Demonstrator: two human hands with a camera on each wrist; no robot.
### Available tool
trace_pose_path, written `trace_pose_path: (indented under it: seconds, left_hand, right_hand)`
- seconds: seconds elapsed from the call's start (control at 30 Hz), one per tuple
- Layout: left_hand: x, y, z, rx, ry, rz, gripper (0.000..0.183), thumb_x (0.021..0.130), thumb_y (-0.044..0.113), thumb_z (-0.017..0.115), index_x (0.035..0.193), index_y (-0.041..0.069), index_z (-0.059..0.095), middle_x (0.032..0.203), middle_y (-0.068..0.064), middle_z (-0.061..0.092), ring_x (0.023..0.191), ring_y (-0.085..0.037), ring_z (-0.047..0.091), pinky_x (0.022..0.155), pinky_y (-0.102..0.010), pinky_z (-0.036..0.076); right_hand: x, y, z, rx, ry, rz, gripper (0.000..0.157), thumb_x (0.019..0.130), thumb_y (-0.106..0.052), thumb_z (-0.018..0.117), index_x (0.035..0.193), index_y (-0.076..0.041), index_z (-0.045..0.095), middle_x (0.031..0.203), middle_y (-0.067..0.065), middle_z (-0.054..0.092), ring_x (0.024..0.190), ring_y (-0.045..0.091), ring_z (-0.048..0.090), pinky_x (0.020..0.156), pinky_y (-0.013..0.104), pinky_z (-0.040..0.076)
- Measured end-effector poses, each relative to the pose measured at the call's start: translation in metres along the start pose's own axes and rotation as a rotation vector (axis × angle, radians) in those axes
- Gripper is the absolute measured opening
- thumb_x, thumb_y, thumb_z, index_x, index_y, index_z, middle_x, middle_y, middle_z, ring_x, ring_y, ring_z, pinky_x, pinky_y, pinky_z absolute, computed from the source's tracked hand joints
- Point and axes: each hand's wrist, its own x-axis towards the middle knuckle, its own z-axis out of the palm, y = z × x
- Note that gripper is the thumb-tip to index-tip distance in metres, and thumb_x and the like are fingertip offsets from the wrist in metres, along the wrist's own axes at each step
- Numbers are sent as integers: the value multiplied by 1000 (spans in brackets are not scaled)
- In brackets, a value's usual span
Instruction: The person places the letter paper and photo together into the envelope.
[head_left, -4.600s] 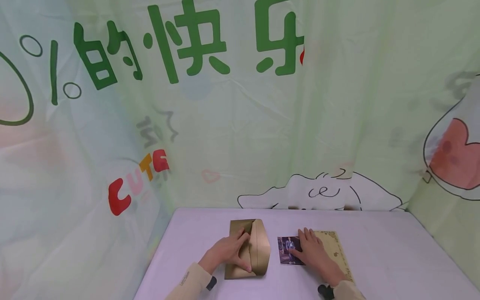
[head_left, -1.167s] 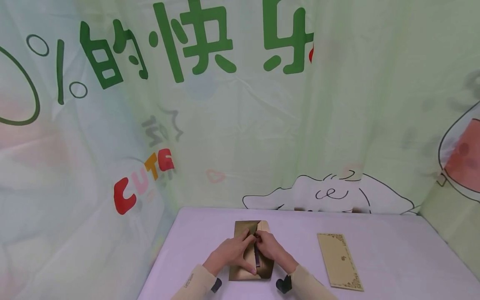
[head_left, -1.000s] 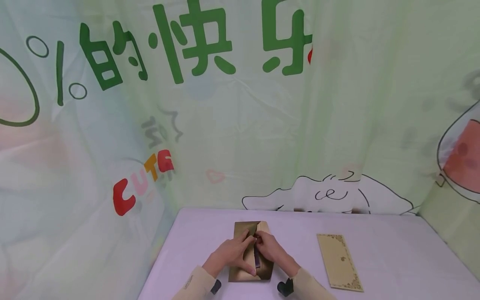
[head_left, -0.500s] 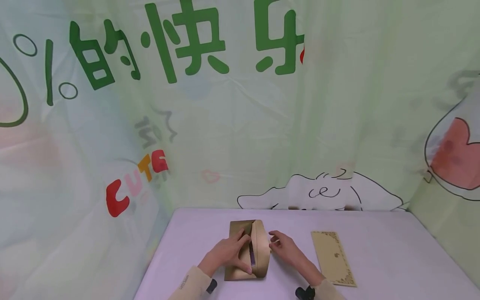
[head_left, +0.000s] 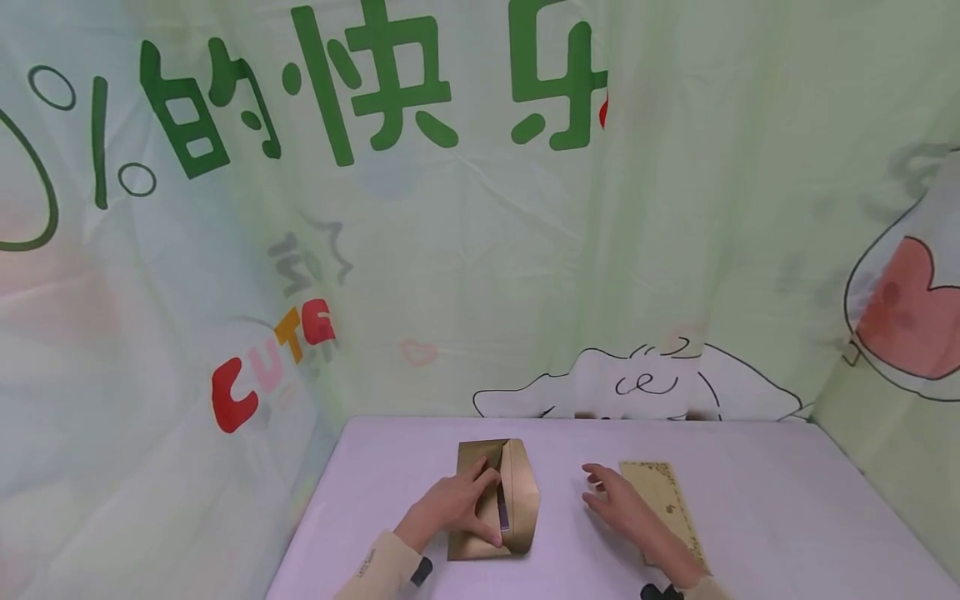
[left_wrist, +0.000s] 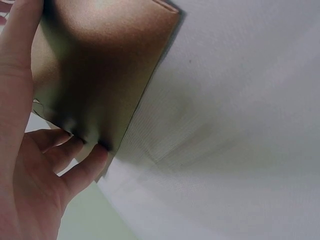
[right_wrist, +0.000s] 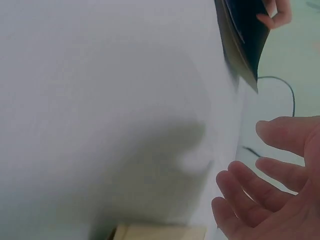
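Note:
A gold-brown envelope (head_left: 523,500) lies on the table with its flap spread to the right. My left hand (head_left: 450,502) grips it, thumb and fingers at the mouth, which bows apart. Inside the mouth shows a narrow dark strip of the photo (head_left: 503,508); the rest is hidden in the envelope. The left wrist view has the fingertips (left_wrist: 97,155) against the envelope's brown face (left_wrist: 115,55). My right hand (head_left: 628,508) is empty, fingers loosely bent, between the envelope and a tan card with ornate corners (head_left: 660,487). The forearm partly covers that card.
A pale lilac table (head_left: 772,500) carries the things. Behind it and along the sides hangs a printed curtain (head_left: 480,250) with green lettering and cartoon drawings. A black wrist strap (head_left: 660,592) is at the right sleeve.
The photo, earlier under my right hand on the table, is now in the envelope. My right hand has left the envelope's mouth and moved right towards the card. My left hand stays on the envelope.

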Motion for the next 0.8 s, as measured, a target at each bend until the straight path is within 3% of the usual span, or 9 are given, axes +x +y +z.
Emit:
trace_pose_path:
  seconds: [0.23, 0.43, 0.63, 0.8]
  left_hand:
    - [1, -1, 1, -3, -2, -5, 99, 60, 82, 74, 140, 36, 39, 160, -21, 35, 104, -31, 69, 80, -39, 56]
    - [2, -2, 5, -2, 5, -13, 99, 59, 84, 73, 140, 38, 37, 161, -20, 34, 105, -31, 69, 80, -39, 56]
    - [1, -2, 4, -9, 18, -4, 99, 59, 81, 76, 138, 36, 39, 159, -21, 36, 106, -32, 69, 80, -39, 56]
    - [0, -1, 3, -6, 26, 12, 99, 59, 81, 76, 138, 34, 39, 158, -23, 37, 107, -33, 69, 80, -39, 56]
  right_hand:
    - [-15, 26, -23, -29, -39, 62, 52, 95, -12, 66, 141, 4, 48, 129, 22, 60, 118, 38, 58, 98, 55, 47]
    - [-27, 53, -40, -143, 0, 67, 60, 97, -21, 63, 141, 13, 42, 138, 37, 48, 128, 56, 45, 103, 65, 39]
    - [-37, 72, -40, -258, 63, 136, 85, 94, -38, 67, 144, 20, 28, 141, 51, 26, 124, 72, 31, 91, 75, 38]
    - [-39, 77, -38, -261, 91, 148, 95, 91, -39, 71, 145, 21, 21, 140, 52, 26, 122, 73, 31, 89, 76, 38]
